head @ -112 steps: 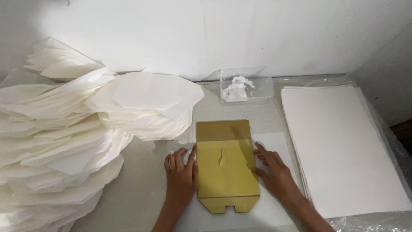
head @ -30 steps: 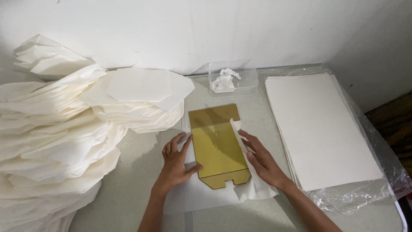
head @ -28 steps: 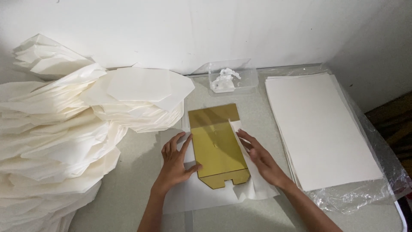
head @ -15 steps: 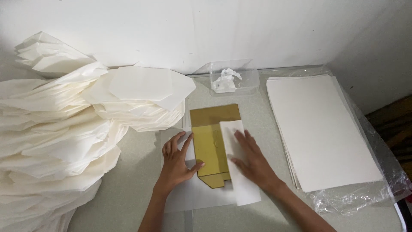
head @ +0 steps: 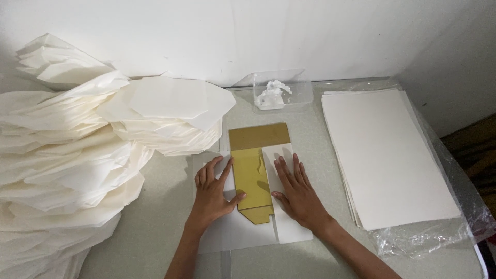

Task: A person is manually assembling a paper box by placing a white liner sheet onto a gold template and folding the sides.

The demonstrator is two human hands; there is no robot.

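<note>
Since a moment ago our right hand [head: 295,192] has folded the white sheet's [head: 248,235] right flap over the gold template [head: 253,175], fingers spread flat on it; our left hand [head: 213,192], fingers open, presses the template's left edge, mid-table [head: 160,217].

two hands, one gold template, one sheet, and paper past counting

one left hand [head: 212,194] and one right hand [head: 297,191] are down on the table [head: 155,217], each showing five fingers; one gold card template [head: 254,173] lies there, over one white sheet [head: 237,235] with one flap folded in; one clear plastic tray [head: 281,93] at the back holds one white lump; one flat stack of white sheets [head: 387,155] on one plastic wrap; folded white pieces [head: 77,155] piled left, far too many to count.
</note>
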